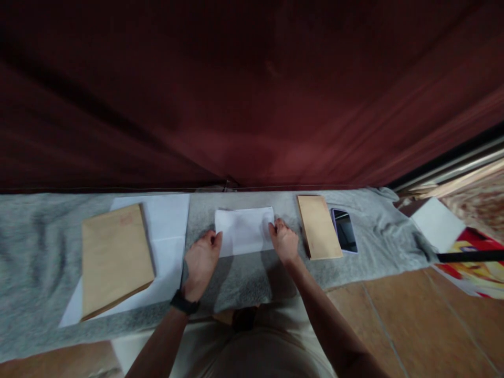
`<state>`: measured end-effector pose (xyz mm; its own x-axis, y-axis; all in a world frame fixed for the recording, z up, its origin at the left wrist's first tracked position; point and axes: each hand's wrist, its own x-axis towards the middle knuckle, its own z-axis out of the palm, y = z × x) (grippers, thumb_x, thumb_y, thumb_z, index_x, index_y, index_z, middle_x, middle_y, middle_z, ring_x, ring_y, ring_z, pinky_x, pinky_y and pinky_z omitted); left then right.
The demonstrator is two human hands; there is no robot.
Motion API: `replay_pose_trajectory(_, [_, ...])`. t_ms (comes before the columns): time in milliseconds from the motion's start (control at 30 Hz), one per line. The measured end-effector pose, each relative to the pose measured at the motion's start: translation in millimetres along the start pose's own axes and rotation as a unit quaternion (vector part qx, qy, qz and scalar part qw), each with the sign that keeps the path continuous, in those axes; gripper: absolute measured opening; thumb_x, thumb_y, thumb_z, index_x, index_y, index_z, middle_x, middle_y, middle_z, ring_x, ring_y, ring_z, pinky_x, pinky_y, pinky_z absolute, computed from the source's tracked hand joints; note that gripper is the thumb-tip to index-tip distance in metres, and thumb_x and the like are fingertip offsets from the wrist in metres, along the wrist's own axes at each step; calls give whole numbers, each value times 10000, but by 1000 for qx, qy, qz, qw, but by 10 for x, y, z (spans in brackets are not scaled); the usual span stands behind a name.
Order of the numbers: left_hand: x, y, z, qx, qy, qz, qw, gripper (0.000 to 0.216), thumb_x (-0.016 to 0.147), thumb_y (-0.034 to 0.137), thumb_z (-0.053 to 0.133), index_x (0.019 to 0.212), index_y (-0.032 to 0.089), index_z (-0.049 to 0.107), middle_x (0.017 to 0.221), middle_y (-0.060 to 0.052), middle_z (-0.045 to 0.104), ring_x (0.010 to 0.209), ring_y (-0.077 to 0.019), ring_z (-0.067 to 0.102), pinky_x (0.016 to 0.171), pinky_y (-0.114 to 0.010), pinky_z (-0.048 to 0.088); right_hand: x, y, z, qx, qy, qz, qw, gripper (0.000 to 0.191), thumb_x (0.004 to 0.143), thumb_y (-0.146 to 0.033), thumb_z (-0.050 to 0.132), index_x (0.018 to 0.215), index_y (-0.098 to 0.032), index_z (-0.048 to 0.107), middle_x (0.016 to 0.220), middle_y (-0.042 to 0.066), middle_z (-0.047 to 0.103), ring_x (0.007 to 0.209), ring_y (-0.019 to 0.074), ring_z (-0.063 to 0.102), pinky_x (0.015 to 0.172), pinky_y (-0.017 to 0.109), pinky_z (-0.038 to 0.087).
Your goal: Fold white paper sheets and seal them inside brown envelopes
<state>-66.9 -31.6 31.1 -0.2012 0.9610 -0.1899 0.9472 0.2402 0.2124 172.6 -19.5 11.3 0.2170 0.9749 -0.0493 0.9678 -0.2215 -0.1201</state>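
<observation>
A white sheet of paper (244,229), folded into a wide rectangle, lies on the grey cloth in front of me. My left hand (201,258), with a dark band at the wrist, pinches its left edge between thumb and curled fingers. At the opposite edge my right hand (284,239) grips the paper the same way. Just right of that hand rests a narrow brown envelope (320,227). Farther left, a larger stack of brown envelopes (116,257) sits over white paper sheets (170,226).
A phone (345,231) lies beside the narrow envelope. Grey cloth (378,236) covers the long surface, which backs onto a dark red panel (252,115). At the far right are a white box (438,224) and a colourful printed bag (478,262), above a tiled floor (378,315).
</observation>
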Motion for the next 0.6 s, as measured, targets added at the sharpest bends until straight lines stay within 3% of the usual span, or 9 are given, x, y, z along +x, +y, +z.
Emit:
replay_pose_trajectory(133, [-36,37,15,22,16,9,1000,447,1067,467,360,1062,202,719,900,-100,793,810,-261,746,640,-303,422,5,8,90,0,49,-13,999,286,1091,-389,461,1107,-180,655,1001,118,783,810,214,744,719,274,481])
replay_pose_trajectory(433, [-76,26,168,81,69,29,994,496,1089,470,266,1093,207,687,834,-107,776,753,-266,742,607,-306,405,13,56,175,49,160,-69,984,307,1068,-304,457,1268,-130,612,1084,158,706,977,269,667,872,367,509])
replay_pose_trajectory(600, [-78,16,155,81,75,45,993,487,1091,460,268,1117,204,682,848,-104,777,761,-265,744,605,-312,414,-74,-109,132,129,167,-142,967,402,1062,-278,452,1419,-118,546,1389,211,603,1259,306,573,1042,461,492])
